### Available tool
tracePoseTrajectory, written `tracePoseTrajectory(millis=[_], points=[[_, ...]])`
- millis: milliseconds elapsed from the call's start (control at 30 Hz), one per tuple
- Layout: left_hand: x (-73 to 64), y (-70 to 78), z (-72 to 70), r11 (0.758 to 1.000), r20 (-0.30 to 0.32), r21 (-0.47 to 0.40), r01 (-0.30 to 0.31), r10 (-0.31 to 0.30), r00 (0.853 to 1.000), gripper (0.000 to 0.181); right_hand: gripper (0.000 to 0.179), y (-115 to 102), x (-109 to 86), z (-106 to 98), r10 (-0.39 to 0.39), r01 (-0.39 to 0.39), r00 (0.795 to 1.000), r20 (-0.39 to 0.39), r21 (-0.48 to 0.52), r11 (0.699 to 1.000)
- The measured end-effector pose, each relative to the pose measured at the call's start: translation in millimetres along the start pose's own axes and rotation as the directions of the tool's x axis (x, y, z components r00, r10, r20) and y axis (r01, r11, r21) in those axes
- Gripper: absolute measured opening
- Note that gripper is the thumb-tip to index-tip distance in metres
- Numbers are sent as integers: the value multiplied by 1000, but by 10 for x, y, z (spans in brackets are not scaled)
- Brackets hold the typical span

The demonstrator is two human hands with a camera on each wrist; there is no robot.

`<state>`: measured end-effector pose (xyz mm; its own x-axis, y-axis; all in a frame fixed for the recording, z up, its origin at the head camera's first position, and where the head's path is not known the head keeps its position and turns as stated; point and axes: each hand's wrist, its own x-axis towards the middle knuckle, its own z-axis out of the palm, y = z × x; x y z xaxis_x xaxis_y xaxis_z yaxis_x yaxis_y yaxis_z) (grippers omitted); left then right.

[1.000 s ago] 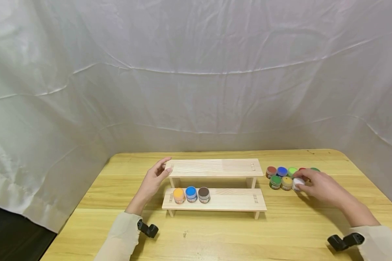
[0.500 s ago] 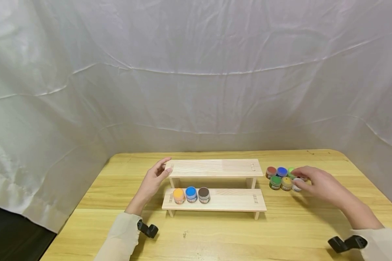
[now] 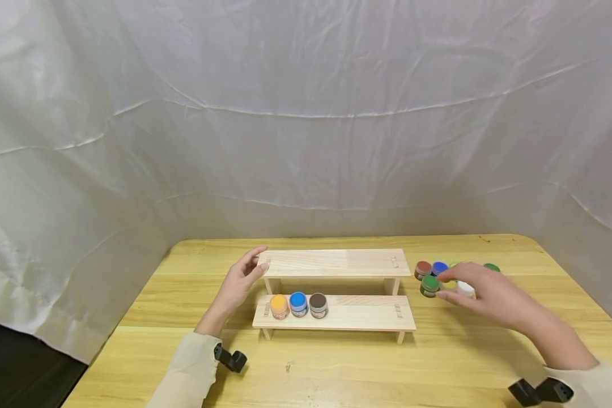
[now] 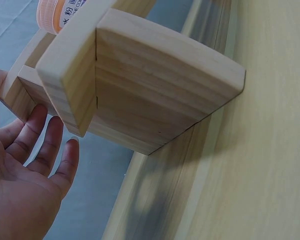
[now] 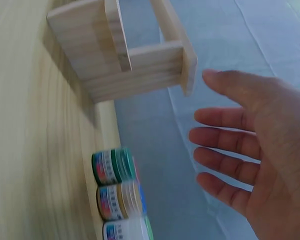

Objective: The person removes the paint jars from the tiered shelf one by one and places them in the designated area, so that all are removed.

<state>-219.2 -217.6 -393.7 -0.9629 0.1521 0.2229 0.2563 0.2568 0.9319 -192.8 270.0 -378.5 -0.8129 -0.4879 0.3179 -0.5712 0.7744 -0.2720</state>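
My left hand (image 3: 237, 283) holds the left end of a two-tier wooden shelf (image 3: 334, 262), thumb on the upper board. In the left wrist view its fingers curl at the board's end. My right hand (image 3: 481, 289) hovers over small paint jars on the table, fingers spread and nothing held. Its fingertips are close to a green-lidded jar (image 3: 430, 285). The right wrist view shows that hand apart from the green jar (image 5: 110, 166), an ochre jar (image 5: 119, 201) and a white jar (image 5: 125, 229). The head view has the ochre jar mostly hidden behind the hand.
Orange (image 3: 279, 306), blue (image 3: 298, 304) and dark brown (image 3: 318, 304) jars stand on the lower board's left side. Behind the green jar are a red-brown jar (image 3: 423, 270) and a dark blue jar (image 3: 440, 268). A grey curtain (image 3: 306, 141) surrounds the table's back and sides.
My right hand has moved left from over the white jar towards the green one, without lifting a jar. The left hand and the shelf have stayed in place.
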Motion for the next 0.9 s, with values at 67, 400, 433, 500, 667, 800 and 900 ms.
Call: tracePoseTrajectory(millis=[67, 400, 433, 500, 667, 800, 900], points=[[-3, -8, -2, 1000, 0, 5, 2, -2, 1000, 49, 29, -49, 8, 15, -47, 47, 999, -19, -17, 999], [16, -14, -11, 1000, 2, 5, -1, 1, 1000, 49, 35, -335, 92, 116, -298, 300, 951, -80, 14, 954], [16, -13, -10, 1000, 4, 5, -1, 1, 1000, 49, 36, -371, 108, 127, -322, 323, 944, -77, 12, 946], [14, -9, -10, 1000, 5, 3, 2, -2, 1000, 49, 38, -437, 146, 149, -370, 372, 926, -72, 16, 928], [11, -15, -8, 1000, 6, 0, 4, -4, 1000, 49, 43, -600, 251, 215, -452, 454, 890, -58, 22, 891], [17, -22, -8, 1000, 7, -1, 1, -1, 1000, 49, 42, -734, 336, 276, -475, 475, 880, -24, 23, 880], [18, -22, -11, 1000, 9, 2, 1, -1, 1000, 49, 44, -818, 405, 331, -488, 488, 873, -2, 32, 872]])
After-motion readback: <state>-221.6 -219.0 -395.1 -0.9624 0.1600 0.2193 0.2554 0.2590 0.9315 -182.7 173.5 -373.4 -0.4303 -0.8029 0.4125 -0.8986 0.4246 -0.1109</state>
